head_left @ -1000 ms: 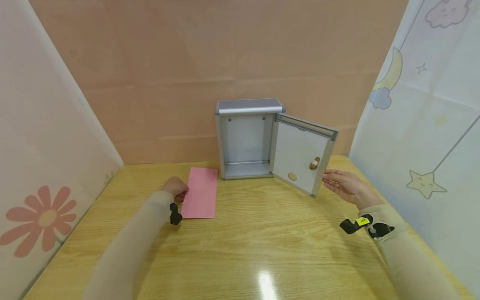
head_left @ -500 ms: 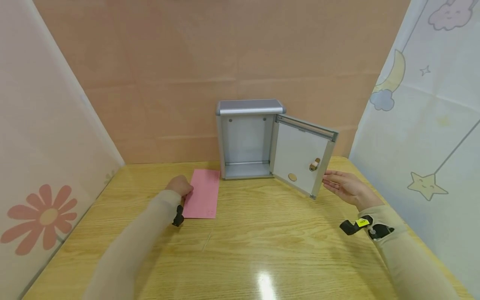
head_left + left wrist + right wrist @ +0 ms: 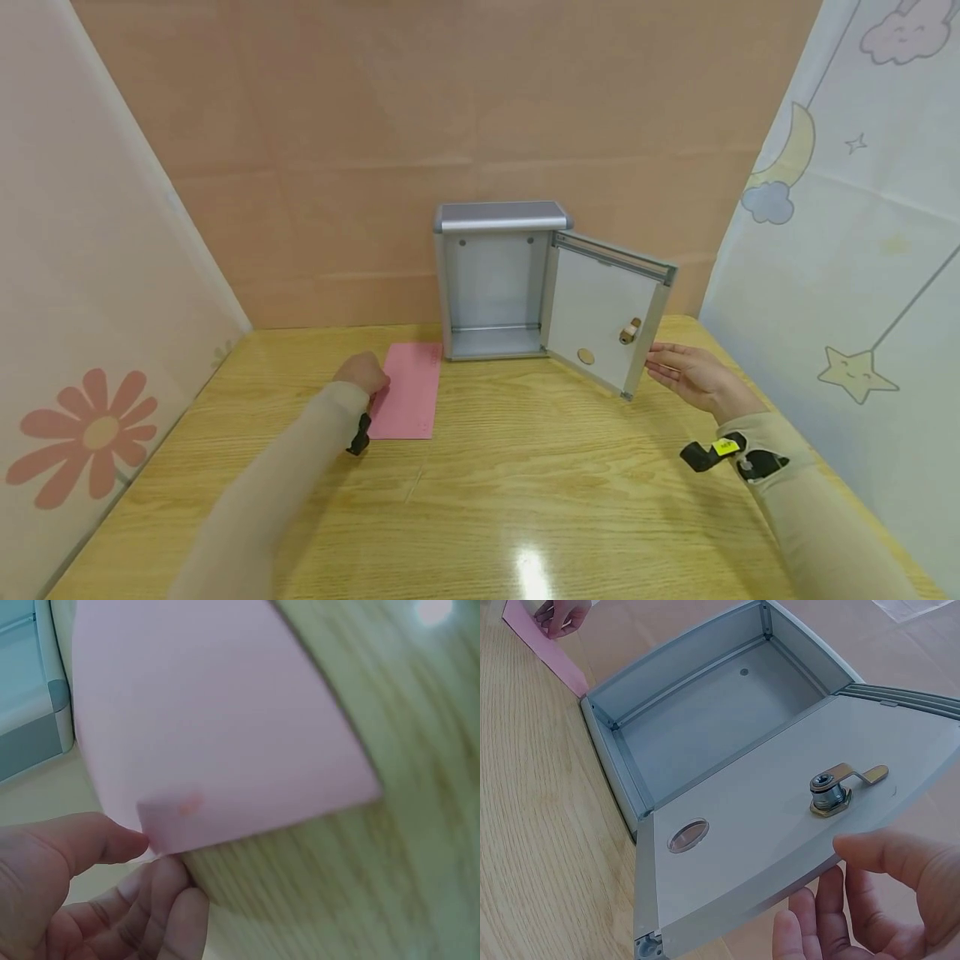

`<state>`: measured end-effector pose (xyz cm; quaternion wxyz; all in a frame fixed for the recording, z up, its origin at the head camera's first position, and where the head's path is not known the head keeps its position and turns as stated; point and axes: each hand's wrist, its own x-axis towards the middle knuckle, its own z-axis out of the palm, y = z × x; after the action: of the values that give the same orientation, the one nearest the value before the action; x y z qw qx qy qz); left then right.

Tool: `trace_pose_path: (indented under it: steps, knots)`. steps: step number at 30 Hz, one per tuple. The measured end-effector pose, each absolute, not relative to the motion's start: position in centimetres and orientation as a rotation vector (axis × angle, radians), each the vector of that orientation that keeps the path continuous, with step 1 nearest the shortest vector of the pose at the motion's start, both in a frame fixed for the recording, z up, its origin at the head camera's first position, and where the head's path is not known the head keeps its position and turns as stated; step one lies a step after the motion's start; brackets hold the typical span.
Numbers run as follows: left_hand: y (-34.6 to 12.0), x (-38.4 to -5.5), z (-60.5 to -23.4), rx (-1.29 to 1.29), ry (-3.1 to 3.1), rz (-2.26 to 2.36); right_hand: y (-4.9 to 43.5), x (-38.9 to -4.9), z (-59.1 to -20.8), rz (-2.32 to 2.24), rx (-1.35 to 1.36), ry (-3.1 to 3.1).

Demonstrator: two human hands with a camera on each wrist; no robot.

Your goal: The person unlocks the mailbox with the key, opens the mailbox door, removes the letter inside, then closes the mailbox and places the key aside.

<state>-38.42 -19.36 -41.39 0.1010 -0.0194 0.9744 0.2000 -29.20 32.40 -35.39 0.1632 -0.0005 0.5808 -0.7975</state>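
A pink envelope (image 3: 408, 392) with faint printed marks lies left of the mailbox on the wooden table. My left hand (image 3: 363, 373) pinches its left edge; in the left wrist view the thumb (image 3: 112, 838) is on top and the curled fingers are beneath, with the gripped edge bent up a little. The grey metal mailbox (image 3: 495, 283) stands upright, its inside bare, its door (image 3: 600, 308) swung out to the right. The right hand (image 3: 693, 379) holds the door's free edge between thumb and fingers, close to the cam lock (image 3: 829, 796).
A round hole (image 3: 688, 835) sits low in the door. Behind the mailbox rises an orange-brown backdrop (image 3: 337, 167), with patterned sheets at both sides. The wooden table (image 3: 480, 475) stretches in front, and a wrist camera strap (image 3: 757, 462) hangs below the right hand.
My left hand has shifted slightly right, farther over the envelope's edge, and the envelope has slid a little toward the mailbox. The right hand and the door have stayed put.
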Motion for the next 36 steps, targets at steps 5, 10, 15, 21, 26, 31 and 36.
trace_pose_path:
  steps: [5,10,15,21,26,31,36]
  knots:
    - [-19.0,-38.3,-41.4,-0.048,2.923,0.507,32.3,-29.3,-35.4,-2.280,0.008,1.654]
    - [-19.0,-38.6,-41.3,-0.014,3.053,0.471,32.2,-29.4,-35.6,-2.269,-0.005,1.664]
    - [-18.1,-39.3,-39.4,0.082,3.130,0.900,32.2,-29.5,-35.8,-2.268,-0.016,1.671]
    - [-15.1,-40.7,-36.8,0.181,3.002,1.471,32.4,-29.5,-36.0,-2.282,-0.007,1.652]
    - [-12.4,-41.8,-36.4,0.246,2.808,1.713,32.6,-29.5,-36.2,-2.270,-0.007,1.675]
    - [-11.0,-41.9,-36.7,0.211,2.732,1.774,32.5,-29.6,-36.4,-2.243,0.002,1.704]
    - [-10.4,-41.8,-36.8,0.160,2.713,1.841,32.7,-29.7,-36.3,-2.251,-0.046,1.689]
